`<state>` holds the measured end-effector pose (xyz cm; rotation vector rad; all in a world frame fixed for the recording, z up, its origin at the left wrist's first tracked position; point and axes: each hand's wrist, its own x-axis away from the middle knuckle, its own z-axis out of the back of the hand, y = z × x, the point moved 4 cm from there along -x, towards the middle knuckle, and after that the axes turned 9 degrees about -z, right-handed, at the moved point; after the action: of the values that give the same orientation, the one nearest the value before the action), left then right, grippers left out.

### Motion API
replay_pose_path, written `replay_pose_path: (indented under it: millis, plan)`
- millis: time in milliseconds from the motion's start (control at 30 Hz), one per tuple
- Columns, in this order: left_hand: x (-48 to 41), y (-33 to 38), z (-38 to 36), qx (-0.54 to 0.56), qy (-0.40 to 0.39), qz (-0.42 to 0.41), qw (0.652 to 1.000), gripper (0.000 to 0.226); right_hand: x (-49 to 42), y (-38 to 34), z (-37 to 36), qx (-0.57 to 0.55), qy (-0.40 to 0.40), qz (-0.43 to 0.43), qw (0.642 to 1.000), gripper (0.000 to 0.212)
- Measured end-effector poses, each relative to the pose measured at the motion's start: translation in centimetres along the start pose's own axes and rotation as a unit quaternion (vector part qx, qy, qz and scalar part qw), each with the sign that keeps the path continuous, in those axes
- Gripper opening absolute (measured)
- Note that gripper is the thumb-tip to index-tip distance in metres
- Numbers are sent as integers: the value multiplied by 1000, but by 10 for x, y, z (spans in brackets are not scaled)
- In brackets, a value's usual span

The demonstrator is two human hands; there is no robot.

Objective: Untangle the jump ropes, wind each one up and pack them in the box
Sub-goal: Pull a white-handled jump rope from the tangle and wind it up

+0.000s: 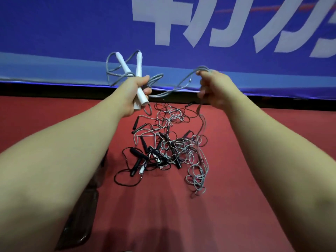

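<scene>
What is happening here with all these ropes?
A person is sorting out one jump rope. The left hand holds its two white plastic handles together, with some cord looped beside them. The right hand pinches a loop of the thin grey cord, which hangs down to the tangled pile of black and grey ropes on the red floor.

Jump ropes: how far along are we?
Early. Done: nothing wound or packed in view. In hand: left hand grips two white handles, right hand pinches the grey rope, which trails down into the pile. Left: that whole tangled pile on the red floor.
</scene>
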<state>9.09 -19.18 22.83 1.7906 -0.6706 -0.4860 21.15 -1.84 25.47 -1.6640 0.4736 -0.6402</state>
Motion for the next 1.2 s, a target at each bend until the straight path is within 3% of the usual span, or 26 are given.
replay_pose_path:
  millis: [67,133,200,267,367,433,567,700,800,867,933,967,1033,1133,1200]
  plan:
    - [7,6,-9,19,-7,-11,1000,26,18,-34,-15,-106,-82,0,991,23]
    - [14,13,-20,24,-23,-21,999,28,30,-56,-21,-127,-110,14,986,20]
    - [25,17,-29,2,-30,-25,999,29,34,-59,-16,53,-34,72,995,20]
    - [34,17,-32,-45,-24,-18,999,28,32,-48,-6,307,47,117,943,20]
    - [50,12,-31,-94,-16,6,995,25,32,-14,16,431,84,95,893,17]
    - [61,8,-32,-116,-14,26,993,24,39,11,30,438,82,56,893,18]
    - [80,0,-43,-153,-27,65,986,15,57,62,58,320,66,-67,943,19]
    - [81,-13,-41,-289,-55,97,951,4,60,60,74,263,119,-69,955,28]
    - [76,-23,-36,-407,-117,93,901,16,57,47,88,244,199,-53,948,27]
    - [72,-26,-33,-489,-145,97,855,22,49,52,100,273,235,-92,928,20]
    - [63,-28,-33,-630,-168,71,755,14,43,67,104,365,249,-145,885,36]
    - [59,-27,-37,-692,-174,49,699,7,39,75,98,374,215,-171,886,45]
    - [47,-30,-42,-767,-173,10,618,19,27,82,79,317,122,-173,924,62]
    - [29,-40,-40,-813,-165,10,559,27,12,81,40,203,-32,-141,969,42]
    - [21,-53,-35,-825,-170,13,539,23,12,87,16,126,-112,-120,978,36]
